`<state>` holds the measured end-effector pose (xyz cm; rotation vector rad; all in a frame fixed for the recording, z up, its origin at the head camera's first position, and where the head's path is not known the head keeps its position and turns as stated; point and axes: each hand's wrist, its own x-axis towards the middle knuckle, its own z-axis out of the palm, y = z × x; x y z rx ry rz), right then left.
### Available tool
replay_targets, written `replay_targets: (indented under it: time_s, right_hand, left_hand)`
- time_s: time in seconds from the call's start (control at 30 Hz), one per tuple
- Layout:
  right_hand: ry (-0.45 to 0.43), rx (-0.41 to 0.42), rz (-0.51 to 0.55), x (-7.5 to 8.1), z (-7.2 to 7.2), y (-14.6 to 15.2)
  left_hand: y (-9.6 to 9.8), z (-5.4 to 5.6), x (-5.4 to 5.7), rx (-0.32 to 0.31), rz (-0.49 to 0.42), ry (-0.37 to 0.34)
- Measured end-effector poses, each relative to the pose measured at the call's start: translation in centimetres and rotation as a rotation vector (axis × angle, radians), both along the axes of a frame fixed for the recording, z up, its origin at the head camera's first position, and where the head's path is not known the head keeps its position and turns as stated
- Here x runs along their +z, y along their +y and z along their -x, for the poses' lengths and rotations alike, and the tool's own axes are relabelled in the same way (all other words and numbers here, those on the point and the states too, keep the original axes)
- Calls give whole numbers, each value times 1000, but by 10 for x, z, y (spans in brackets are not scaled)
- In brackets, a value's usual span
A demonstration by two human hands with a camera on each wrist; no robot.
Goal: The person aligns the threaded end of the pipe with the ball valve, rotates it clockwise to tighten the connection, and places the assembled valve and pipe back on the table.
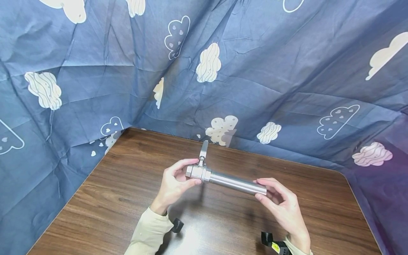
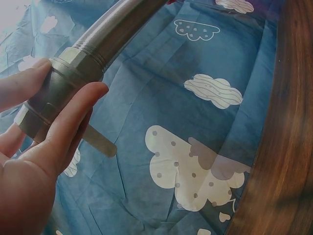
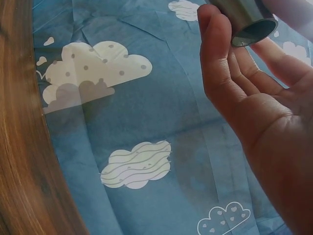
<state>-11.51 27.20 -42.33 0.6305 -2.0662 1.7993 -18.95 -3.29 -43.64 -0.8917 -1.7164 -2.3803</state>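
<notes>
My left hand (image 1: 173, 184) grips a silver metal ball valve (image 1: 198, 172) between thumb and fingers. The valve's flat lever handle (image 1: 204, 150) points away toward the back of the table. A smooth steel pipe (image 1: 236, 182) runs from the valve's right end, in line with it. At the pipe's far end, my right hand (image 1: 283, 203) pinches it between thumb and fingers. The right wrist view shows the pipe's open, hollow end (image 3: 254, 32). In the left wrist view, the valve's hex end (image 2: 30, 122) sits near the palm and the lever tip (image 2: 105, 144) sticks out behind the fingers.
Valve and pipe are held up over a brown wood-grain table (image 1: 105, 198). Blue cloth (image 1: 255, 71) with printed clouds hangs behind the table and along its sides. Black wrist mounts (image 1: 177, 225) show at both wrists.
</notes>
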Motion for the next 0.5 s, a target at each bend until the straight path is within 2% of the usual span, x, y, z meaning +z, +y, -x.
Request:
replay_targets:
  time_s: [0.2,0.5]
  right_hand:
    - [50,63,47,0,2,2]
    - [41,67,32,0,1,3]
  left_hand:
    - [0,-1,0,3,6,-1]
    - [1,-1,1,15,12,-37]
